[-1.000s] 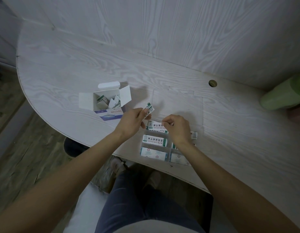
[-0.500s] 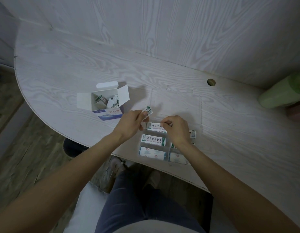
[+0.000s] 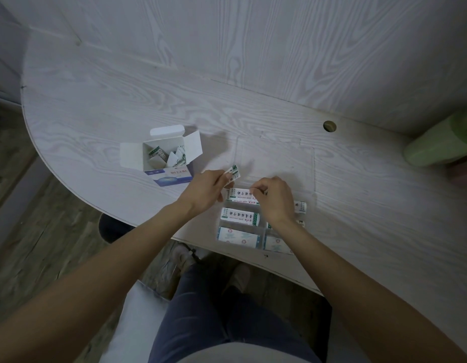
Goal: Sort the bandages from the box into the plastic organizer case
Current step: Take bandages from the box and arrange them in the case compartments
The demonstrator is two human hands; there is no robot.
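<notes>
Pinching spare bandages (image 3: 233, 172) aloft, the left hand (image 3: 207, 188) keeps them ready while the right hand (image 3: 273, 197), fingers curled, tucks 1 into the case (image 3: 263, 233) beside the open box (image 3: 168, 159).

Single head view — wide-angle, worn high, tilted forward and down over the table (image 3: 101, 106), fairly close
</notes>
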